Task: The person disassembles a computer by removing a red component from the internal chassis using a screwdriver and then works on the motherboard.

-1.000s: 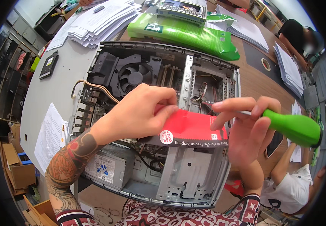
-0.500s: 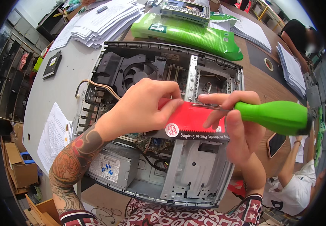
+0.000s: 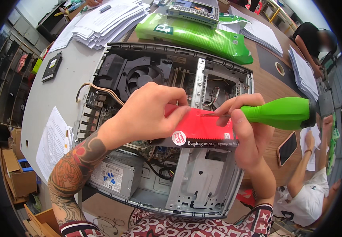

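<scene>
My left hand [image 3: 151,110] pinches the upper left edge of a red and black printed cardboard package [image 3: 208,130] between thumb and fingers. A green-handled screwdriver [image 3: 275,113] lies across my right hand [image 3: 252,136], gripped by the thumb and fingers. Its thin shaft points left, and the tip rests on or just over the red face; contact is hard to confirm. Both hands are above an opened desktop computer case [image 3: 190,185], which lies flat. Inside it are a black fan [image 3: 142,77] and a silver power supply [image 3: 104,173] with several blue screws [image 3: 110,176] on its label.
A green plastic bag [image 3: 202,41] with a metal drive cage [image 3: 192,14] on it lies behind the case. Paper stacks [image 3: 107,21] stand at the back left. A black drive [image 3: 52,67] lies left, a phone [image 3: 287,149] right. Another person's arm [image 3: 303,162] reaches in at the right.
The screwdriver's tip has shifted slightly left across the red package, and its handle sits a little higher. My right fingers have drawn in along the shaft. The left hand keeps its pinch.
</scene>
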Motion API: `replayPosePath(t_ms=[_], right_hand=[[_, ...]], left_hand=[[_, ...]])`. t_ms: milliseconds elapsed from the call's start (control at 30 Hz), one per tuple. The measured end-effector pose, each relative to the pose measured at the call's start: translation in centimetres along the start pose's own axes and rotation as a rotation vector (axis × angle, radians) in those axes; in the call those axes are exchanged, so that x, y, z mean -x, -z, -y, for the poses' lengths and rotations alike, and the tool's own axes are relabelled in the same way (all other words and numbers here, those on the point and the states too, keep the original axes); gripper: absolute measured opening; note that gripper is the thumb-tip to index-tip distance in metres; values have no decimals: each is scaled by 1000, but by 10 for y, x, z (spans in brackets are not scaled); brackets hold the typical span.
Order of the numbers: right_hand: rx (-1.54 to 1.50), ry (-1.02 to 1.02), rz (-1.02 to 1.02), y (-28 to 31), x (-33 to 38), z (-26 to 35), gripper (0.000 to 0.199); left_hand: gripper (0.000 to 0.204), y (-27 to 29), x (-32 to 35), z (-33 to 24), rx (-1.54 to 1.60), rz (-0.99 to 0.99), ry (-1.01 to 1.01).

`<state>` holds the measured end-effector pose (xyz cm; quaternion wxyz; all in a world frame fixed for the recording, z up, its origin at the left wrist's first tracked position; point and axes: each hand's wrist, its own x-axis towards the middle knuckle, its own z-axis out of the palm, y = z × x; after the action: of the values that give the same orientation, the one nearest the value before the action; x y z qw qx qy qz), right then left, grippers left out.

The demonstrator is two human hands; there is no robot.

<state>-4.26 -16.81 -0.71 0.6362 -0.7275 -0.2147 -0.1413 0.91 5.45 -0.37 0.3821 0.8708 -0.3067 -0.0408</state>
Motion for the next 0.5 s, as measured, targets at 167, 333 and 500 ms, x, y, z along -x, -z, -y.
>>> replayPosePath(t_ms=[167, 333, 500], right_hand=[[-34, 12, -72, 0, -2, 0, 8], [-195, 124, -129, 25, 1, -6, 15], [-188, 152, -153, 9, -1, -3, 15]], left_hand=[[19, 3, 0, -2, -15, 12, 11], [28, -1, -1, -4, 53, 3, -37], [29, 2, -1, -4, 8, 37, -1]])
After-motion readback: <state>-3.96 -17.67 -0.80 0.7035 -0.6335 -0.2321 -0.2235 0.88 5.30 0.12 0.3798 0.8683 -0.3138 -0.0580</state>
